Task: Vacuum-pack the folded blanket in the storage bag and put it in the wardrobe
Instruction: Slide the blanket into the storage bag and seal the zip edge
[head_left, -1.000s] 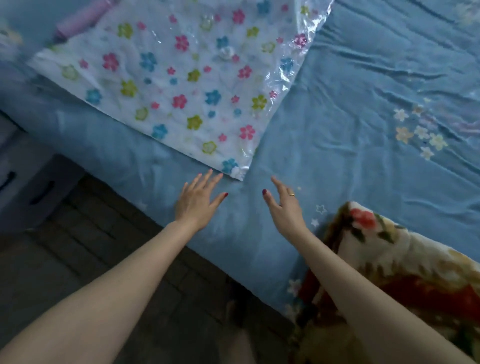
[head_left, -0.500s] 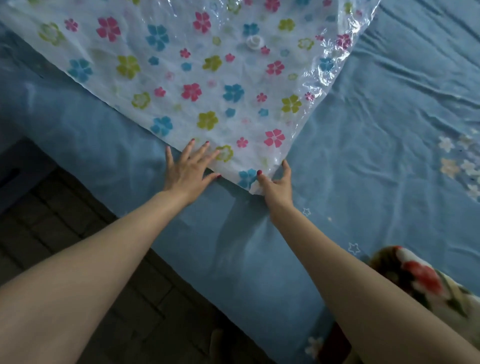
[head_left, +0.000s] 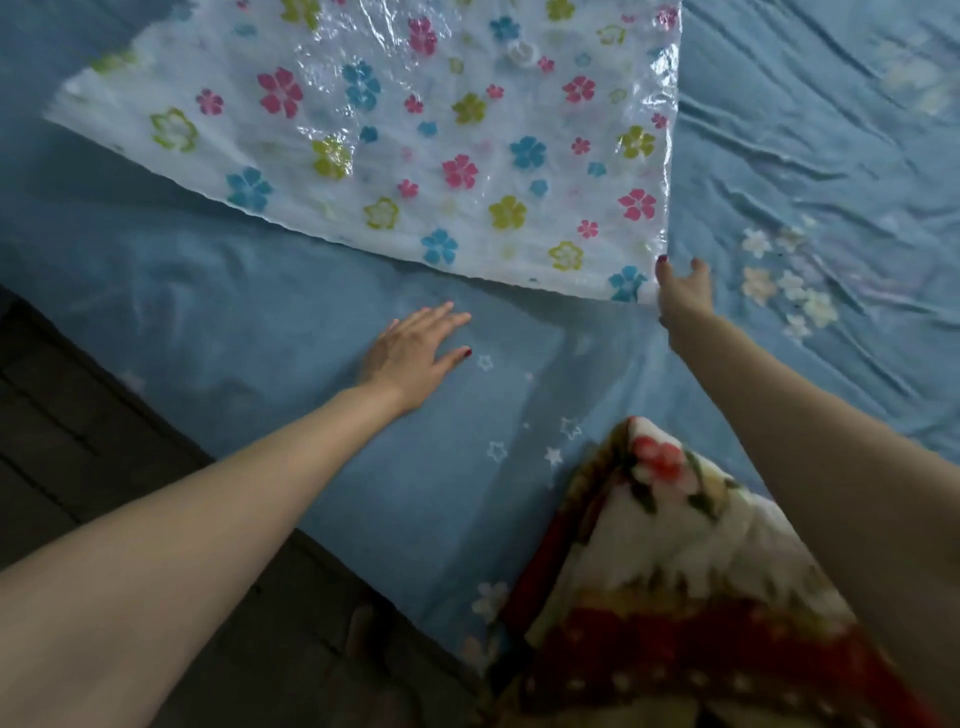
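Blue bedsheet (head_left: 779, 156) fills my view; on it the flowered storage bag (head_left: 415, 156) lies flat, my right hand (head_left: 683, 291) pinching its near corner, my left hand (head_left: 415, 348) open-fingered just below its edge, folded blanket (head_left: 675, 571) nearest me.

storage bag (head_left: 415, 145) cut off by the top edge, folded blanket (head_left: 675, 587) cut off at lower right, right hand (head_left: 683, 291) fingertips hidden behind the bag corner
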